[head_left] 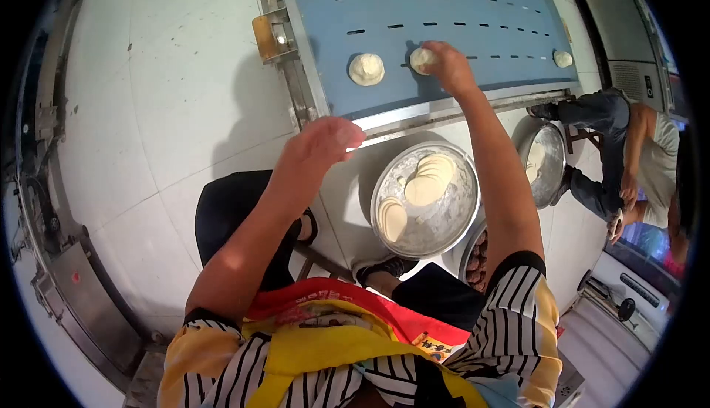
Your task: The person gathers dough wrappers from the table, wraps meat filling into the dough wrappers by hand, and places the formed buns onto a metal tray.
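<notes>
My right hand (448,68) reaches over the blue slotted conveyor belt (414,8), its fingers around a pale dough bun (421,60) that rests on the belt. Just left of it sits a second bun (367,69). Over the floor near the belt's metal edge, my left hand (330,142) is raised, its fingers bent together; whether they hold anything is hidden. Below my hands, a round metal tray (462,216) carries overlapping flat dough discs (426,188) and a smaller stack of discs (392,219).
A bowl of dark filling (477,260) stands partly under my right arm. Another metal tray (551,179) holds dough discs at the right. One more bun (563,59) lies far along the belt. A seated person (654,149) works at the far right.
</notes>
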`<state>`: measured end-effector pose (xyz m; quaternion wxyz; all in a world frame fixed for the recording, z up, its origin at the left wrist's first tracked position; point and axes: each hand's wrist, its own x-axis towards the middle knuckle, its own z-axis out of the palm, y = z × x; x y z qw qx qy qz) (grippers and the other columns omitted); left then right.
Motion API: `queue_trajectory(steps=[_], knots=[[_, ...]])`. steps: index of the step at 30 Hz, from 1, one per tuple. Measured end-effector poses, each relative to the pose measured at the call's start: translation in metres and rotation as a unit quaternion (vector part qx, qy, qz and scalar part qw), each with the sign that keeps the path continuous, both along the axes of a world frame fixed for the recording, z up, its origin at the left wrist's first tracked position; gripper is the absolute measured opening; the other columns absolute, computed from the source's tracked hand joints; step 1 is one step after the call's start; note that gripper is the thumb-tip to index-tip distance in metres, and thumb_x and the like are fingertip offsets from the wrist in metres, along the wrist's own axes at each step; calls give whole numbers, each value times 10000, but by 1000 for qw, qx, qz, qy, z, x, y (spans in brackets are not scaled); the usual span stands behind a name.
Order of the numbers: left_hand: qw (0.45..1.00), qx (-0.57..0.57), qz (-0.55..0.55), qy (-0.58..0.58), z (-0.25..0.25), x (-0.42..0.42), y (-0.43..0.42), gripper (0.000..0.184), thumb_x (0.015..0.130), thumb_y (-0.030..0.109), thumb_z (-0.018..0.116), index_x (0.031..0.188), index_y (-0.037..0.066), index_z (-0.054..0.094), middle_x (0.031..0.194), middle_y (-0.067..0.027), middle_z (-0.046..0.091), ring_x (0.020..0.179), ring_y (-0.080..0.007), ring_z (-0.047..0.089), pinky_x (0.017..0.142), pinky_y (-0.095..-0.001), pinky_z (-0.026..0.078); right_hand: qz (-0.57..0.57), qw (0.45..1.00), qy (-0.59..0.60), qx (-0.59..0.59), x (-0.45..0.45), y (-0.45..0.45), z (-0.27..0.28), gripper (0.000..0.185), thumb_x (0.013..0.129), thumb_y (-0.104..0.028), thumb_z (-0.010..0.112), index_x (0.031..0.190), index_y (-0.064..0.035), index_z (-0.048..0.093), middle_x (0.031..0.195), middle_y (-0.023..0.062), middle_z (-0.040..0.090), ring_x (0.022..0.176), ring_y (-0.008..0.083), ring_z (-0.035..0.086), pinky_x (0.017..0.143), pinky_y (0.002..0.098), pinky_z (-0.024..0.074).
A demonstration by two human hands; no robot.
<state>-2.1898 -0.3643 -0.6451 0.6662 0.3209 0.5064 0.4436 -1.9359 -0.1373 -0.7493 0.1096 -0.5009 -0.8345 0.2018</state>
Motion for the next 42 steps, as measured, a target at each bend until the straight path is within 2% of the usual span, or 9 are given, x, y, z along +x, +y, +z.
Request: queue_trajectory(steps=[8,14,20,23,26,29,35,38,42], knots=[[998,19,-51,-11,-4,4,0,256,952,265,460,1048,57,576,1036,-46,600,980,-114,541,877,-289,426,64,998,-13,-8,-2,3,8,473,699,-104,716,1149,-143,575,1128,96,571,982,312,584,861,371,480],[998,23,-52,-11,-6,6,-1,231,942,221,489,1059,39,571,1022,-39,601,962,-108,537,865,-280,424,118,985,-121,17,0,9,-7,485,687,-110,713,1151,-156,580,1153,73,561,973,304,593,846,367,492],[998,18,-65,-4,-8,6,-1,200,933,181,497,1042,32,573,1012,-39,602,941,-104,535,862,-274,419,122,981,-150,38,-4,6,-11,477,698,-147,711,1155,-166,574,1191,79,544,959,302,603,824,377,501],[997,23,-64,-20,-7,3,-1,176,918,149,520,1036,30,574,1022,-42,605,965,-108,538,870,-274,417,125,973,-193,-9,-10,9,-3,511,721,-223,712,1201,-183,544,1206,124,527,956,330,597,816,391,498],[998,20,-59,-22,-4,2,-4,163,904,119,538,1036,30,573,1031,-48,607,987,-110,540,882,-273,415,14,981,-188,56,-26,-8,8,489,718,-312,724,1158,-166,568,1127,116,568,953,330,606,793,398,505],[997,27,-61,-45,-7,2,-7,161,897,106,547,1037,34,575,1034,-54,608,989,-114,545,887,-272,418,-68,975,-210,-16,-39,-2,4,488,716,-356,724,1124,-135,573,1057,129,581,940,337,609,784,403,504],[996,12,-68,-54,-10,1,-6,171,895,117,558,1043,34,578,1030,-58,612,982,-122,555,878,-274,431,-54,981,-187,3,-34,-4,-9,420,717,-300,721,1062,-108,579,1025,127,585,914,329,615,776,410,504],[995,15,-75,-56,-10,5,-5,178,888,142,576,1024,29,582,976,-17,590,942,-82,529,839,-257,433,-54,983,-175,11,-35,-6,-13,398,721,-291,716,1049,-110,583,1022,126,585,909,325,616,770,416,506],[996,21,-86,-17,-13,12,-3,171,902,150,552,1032,44,584,1016,-53,618,960,-123,562,868,-279,440,-65,976,-208,0,-38,-4,-12,536,692,-391,737,1138,-146,569,1125,134,566,986,323,597,825,428,490]])
